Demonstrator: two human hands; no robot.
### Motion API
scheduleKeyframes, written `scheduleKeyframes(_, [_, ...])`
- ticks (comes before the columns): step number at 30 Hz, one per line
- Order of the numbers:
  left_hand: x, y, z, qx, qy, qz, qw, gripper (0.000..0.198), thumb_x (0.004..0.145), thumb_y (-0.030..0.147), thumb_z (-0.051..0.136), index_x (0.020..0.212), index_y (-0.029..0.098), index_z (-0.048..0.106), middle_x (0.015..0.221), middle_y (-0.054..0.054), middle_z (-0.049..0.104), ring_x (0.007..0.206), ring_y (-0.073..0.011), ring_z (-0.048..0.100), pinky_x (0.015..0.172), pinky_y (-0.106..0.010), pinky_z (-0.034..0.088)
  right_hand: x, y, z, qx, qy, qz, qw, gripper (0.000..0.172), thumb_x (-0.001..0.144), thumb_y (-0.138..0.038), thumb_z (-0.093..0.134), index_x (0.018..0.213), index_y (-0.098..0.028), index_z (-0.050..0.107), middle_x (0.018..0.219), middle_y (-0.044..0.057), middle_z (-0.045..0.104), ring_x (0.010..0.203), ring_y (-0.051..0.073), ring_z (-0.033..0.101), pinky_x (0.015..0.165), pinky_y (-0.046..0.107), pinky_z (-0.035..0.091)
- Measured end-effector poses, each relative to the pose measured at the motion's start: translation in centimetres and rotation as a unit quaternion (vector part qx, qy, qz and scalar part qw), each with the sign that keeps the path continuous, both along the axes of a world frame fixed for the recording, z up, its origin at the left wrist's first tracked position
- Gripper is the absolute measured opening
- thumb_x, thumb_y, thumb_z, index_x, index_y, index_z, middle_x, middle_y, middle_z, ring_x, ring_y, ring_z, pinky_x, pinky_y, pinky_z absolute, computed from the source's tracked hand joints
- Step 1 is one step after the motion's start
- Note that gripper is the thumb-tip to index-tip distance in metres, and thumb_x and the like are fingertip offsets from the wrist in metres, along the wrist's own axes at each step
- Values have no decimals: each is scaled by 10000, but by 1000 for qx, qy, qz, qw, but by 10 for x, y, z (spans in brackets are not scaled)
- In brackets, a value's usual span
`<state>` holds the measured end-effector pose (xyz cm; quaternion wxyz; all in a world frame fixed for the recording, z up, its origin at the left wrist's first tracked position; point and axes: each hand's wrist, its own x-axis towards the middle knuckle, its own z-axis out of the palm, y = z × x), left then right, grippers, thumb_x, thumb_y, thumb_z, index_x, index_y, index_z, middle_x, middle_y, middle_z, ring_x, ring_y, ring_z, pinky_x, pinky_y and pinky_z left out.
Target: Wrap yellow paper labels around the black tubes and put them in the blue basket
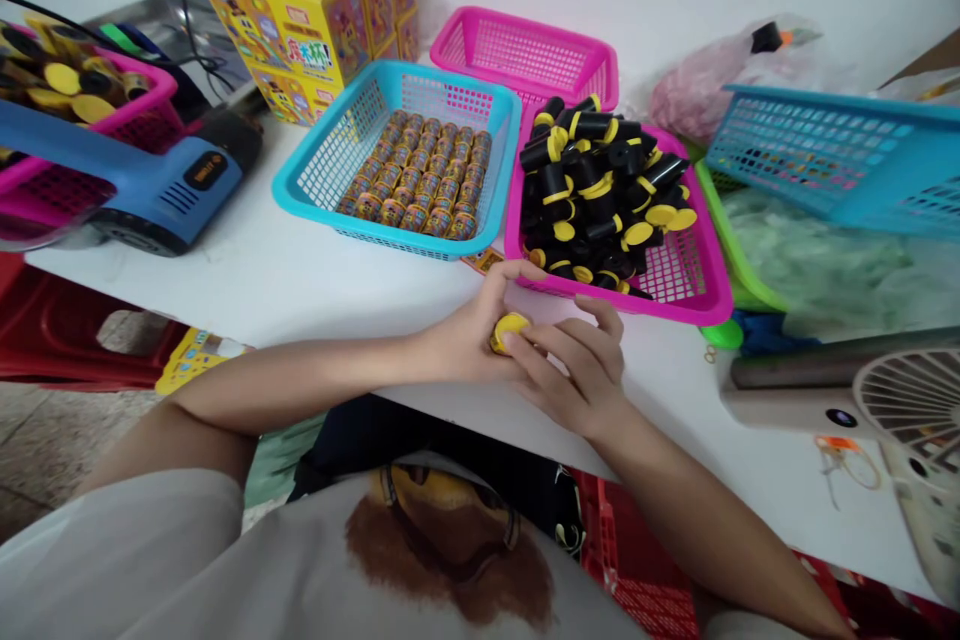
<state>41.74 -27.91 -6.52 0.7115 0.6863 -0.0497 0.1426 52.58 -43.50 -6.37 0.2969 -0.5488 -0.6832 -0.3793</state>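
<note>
While between left hand point(461, 335) and right hand point(574, 370), a yellow cap point(510, 332), face upward.

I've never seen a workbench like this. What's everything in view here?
table: one, white, across the middle
cyan basket: one, cyan, on the table, holding printed tubes
front pink basket: one, pink, right of it, holding black tubes with yellow ends
back pink basket: one, pink, behind them
left pink basket: one, pink, far left
power tool: one, blue and black, far left
cardboard boxes: several, yellow, stacked at back
tilted basket: one, blue, right
desk fan: one, cream, right edge
yellow cap: one, yellow, between the hands
left hand: one, gripping the cap
right hand: one, fingertips on the cap
</note>
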Motion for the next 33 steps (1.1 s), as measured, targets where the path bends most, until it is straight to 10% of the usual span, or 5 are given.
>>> scheduleKeyframes(14, [3,14,5,6,-17,-208,978,725,813,262,800,1358,309,323,876,37,700,677,-144,705,610,-252,547,-3,4,-9,-44,118,145,981,322,1041,-198,518,1348,-213,614,1232,109,718,1220,253,678,1004,508,624])
scheduleKeyframes(33, [10,14,-11,94,-131,-92,983,523,941,330,720,1165,286,250,907,50,489,670,-91,539,605,-220,434,2,9,0,-22,75,97,992,421,1026,-176,609,1445,-165,566,1174,122,701,1242,249,691,1025,412,665])
